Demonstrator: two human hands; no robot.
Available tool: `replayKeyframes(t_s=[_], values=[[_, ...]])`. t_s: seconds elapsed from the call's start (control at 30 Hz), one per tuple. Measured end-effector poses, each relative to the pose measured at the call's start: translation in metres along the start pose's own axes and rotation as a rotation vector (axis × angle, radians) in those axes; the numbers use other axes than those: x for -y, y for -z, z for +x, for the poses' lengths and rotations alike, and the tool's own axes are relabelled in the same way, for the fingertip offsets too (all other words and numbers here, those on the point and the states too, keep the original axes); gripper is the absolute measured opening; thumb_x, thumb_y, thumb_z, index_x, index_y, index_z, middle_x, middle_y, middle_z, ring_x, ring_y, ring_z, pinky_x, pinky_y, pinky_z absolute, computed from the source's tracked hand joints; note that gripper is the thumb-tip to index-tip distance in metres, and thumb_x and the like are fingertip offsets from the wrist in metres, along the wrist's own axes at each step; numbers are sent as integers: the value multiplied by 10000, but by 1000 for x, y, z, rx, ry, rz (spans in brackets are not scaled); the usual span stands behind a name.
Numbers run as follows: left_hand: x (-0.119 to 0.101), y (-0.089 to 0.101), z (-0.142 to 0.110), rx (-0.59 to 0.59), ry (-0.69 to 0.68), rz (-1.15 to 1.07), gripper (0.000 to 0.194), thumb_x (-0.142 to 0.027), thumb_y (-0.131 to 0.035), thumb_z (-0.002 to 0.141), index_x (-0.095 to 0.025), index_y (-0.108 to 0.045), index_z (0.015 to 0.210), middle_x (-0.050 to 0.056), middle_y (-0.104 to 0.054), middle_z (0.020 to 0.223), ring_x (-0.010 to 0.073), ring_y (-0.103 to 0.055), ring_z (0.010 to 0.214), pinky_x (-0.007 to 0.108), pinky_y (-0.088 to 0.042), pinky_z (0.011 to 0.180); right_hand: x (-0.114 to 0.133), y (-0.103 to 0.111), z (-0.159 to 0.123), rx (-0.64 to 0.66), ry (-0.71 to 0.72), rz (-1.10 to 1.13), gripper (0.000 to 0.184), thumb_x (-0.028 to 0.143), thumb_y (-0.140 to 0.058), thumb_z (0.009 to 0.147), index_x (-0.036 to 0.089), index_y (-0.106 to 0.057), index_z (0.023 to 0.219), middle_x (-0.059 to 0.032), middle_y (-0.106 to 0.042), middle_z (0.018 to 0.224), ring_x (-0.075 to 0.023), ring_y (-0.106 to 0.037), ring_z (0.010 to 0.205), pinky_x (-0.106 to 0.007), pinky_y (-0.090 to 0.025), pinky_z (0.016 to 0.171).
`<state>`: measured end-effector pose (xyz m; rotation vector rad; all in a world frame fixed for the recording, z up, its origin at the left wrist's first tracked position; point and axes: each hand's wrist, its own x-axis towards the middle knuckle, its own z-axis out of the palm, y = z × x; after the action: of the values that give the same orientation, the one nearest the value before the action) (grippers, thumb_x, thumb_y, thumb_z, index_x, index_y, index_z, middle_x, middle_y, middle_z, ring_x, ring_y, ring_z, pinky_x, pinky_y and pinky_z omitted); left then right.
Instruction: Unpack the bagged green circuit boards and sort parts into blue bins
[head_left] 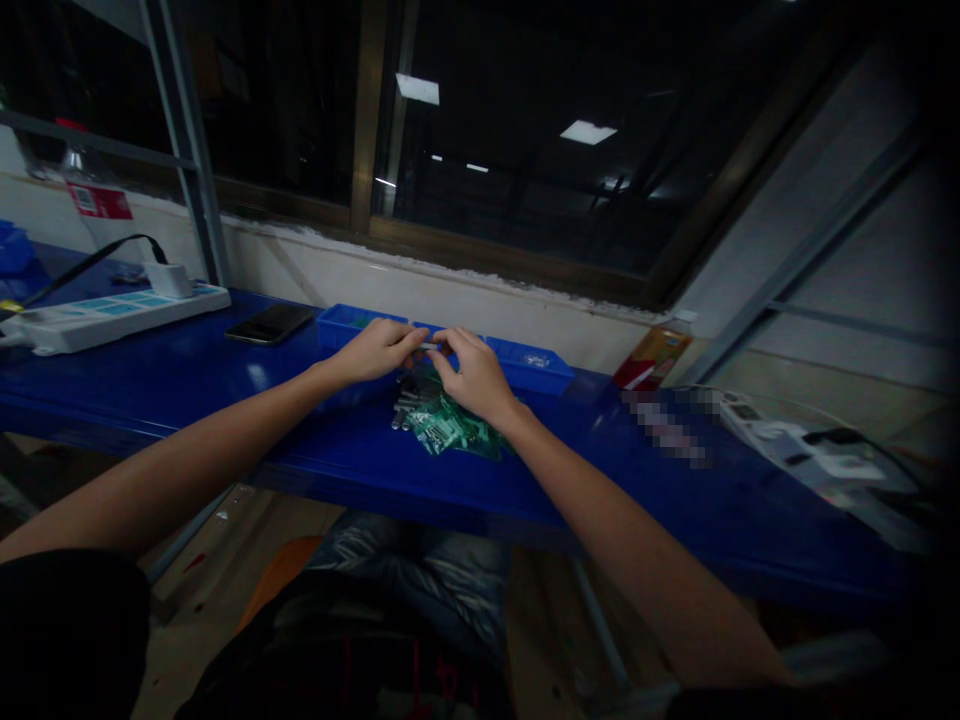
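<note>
My left hand (384,348) and my right hand (474,374) meet above the table, fingertips pinched on the two ends of a small pale rod-like piece (429,346). Its exact kind is too small to make out. Below my hands lies a heap of shiny green flat pieces (442,425), partly covered by my right hand. Several small grey metal cylinders (405,405) lie at the heap's left side. Just behind my hands stands a row of shallow blue bins, including a left bin (337,335) and a right bin (529,375) with small pale parts inside.
The blue table (300,450) runs along a window wall. To the left are a black phone (270,324), a white power strip (120,318) with a plug, and a bottle (97,200). On the right stand a drink container (652,355) and white devices with cables (802,445).
</note>
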<state>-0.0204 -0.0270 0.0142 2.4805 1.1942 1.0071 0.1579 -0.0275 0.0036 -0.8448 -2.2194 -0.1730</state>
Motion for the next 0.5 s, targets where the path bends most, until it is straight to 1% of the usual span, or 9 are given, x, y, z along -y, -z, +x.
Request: replayKeyframes(t_s=[0.03, 0.1, 0.17, 0.2, 0.3, 0.37, 0.43, 0.5], values=[[0, 0, 0, 2, 3, -14, 435, -380, -299, 903, -120, -578, 693, 38, -598, 611, 95, -530, 572, 224, -395, 598, 0, 0, 0, 1, -7, -7, 159, 284, -430, 859, 192, -556, 885, -56, -598, 875, -180, -530, 846, -320, -402, 783], [1, 0, -1, -20, -20, -40, 363, -390, -364, 882, -105, -587, 844, 40, -607, 661, 101, -540, 599, 221, -398, 595, -2, -1, 1, 0, -31, -18, 212, 302, -387, 882, 189, -558, 828, -58, -603, 846, -177, -531, 827, -316, -400, 771], [1, 0, -2, -58, -64, -57, 333, -385, -454, 845, -107, -541, 1005, 36, -614, 724, 102, -543, 627, 212, -401, 593, -4, -1, 2, 2, -48, -24, 272, 310, -341, 901, 188, -553, 781, -62, -608, 827, -175, -536, 818, -313, -395, 767], [1, -1, -2, -71, -84, -59, 337, -381, -481, 831, -114, -521, 1034, 32, -612, 737, 102, -542, 635, 209, -402, 592, -5, -1, 2, 7, -52, -26, 292, 313, -326, 907, 188, -549, 767, -63, -610, 822, -175, -538, 817, -312, -392, 767], [0, -1, -2, -65, -114, -50, 279, -366, -485, 832, -124, -527, 966, 27, -596, 714, 104, -541, 639, 210, -406, 599, -6, 0, 2, 20, -50, -22, 298, 322, -319, 910, 189, -548, 773, -59, -612, 809, -173, -542, 808, -307, -390, 761], [2, -2, -1, -49, -99, -51, 252, -344, -454, 847, -120, -519, 945, 27, -587, 694, 102, -538, 618, 213, -405, 592, -6, 1, 1, 8, -41, -9, 246, 338, -364, 896, 187, -554, 856, -51, -607, 803, -174, -542, 800, -303, -395, 751], [4, -3, -1, -7, -68, -57, 240, -321, -422, 858, -115, -505, 951, 33, -589, 702, 98, -535, 596, 214, -403, 580, -6, 1, 0, -2, -23, -2, 210, 341, -423, 872, 188, -543, 952, -46, -602, 822, -176, -541, 805, -299, -399, 748], [5, -3, 0, 55, -37, -58, 238, -310, -394, 864, -114, -503, 944, 37, -592, 702, 97, -536, 583, 214, -404, 574, -5, 1, -1, 7, -3, -10, 195, 319, -449, 858, 192, -540, 973, -48, -596, 861, -177, -538, 826, -297, -400, 757]])
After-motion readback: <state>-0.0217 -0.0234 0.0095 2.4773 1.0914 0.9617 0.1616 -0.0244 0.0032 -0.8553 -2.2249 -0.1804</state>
